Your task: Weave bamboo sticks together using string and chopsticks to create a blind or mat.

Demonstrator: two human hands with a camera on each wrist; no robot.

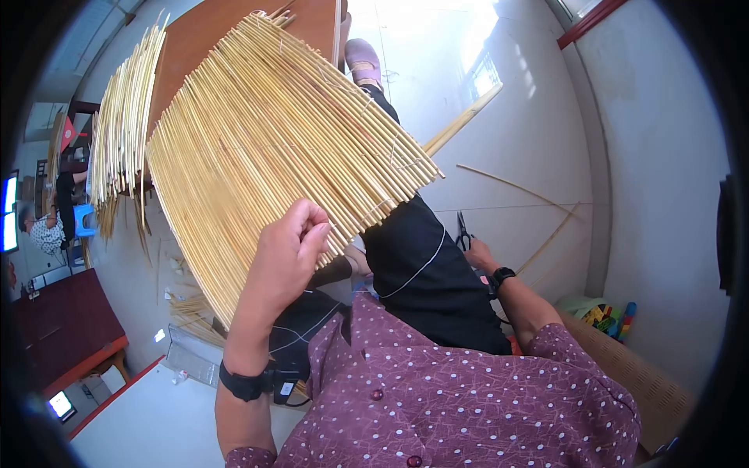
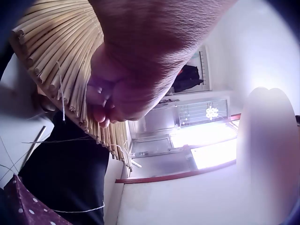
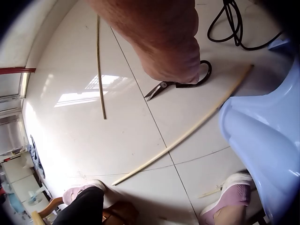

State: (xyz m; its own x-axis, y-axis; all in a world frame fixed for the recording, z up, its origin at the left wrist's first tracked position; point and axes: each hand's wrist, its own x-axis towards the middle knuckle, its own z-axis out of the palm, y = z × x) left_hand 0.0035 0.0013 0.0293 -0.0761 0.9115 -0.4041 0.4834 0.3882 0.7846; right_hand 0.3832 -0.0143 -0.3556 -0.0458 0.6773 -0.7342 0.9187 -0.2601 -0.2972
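Note:
A wide mat of yellow reeds [image 1: 289, 125], tied together with thread, slopes across the lap and the brown table. My left hand [image 1: 289, 253] is by its near edge with the fingers curled. In the left wrist view the left hand [image 2: 126, 84] overlaps the cut reed ends [image 2: 65, 84], fingertips tucked in; I cannot tell whether a thread lies between them. Low beside the right knee, my right hand [image 1: 482, 256] grips black-handled scissors [image 1: 463, 230]. The right wrist view shows these scissors [image 3: 161, 87] over the floor tiles, blades slightly apart, one handle loop hidden by the fingers.
Loose reeds [image 3: 183, 138] lie on the tiled floor. A bundle of reeds [image 1: 129, 109] hangs over the brown table [image 1: 191, 39]. White thread [image 1: 421, 265] crosses the dark trousers. A light blue plastic stool [image 3: 262, 136] and a black cable [image 3: 236, 28] are near the right hand.

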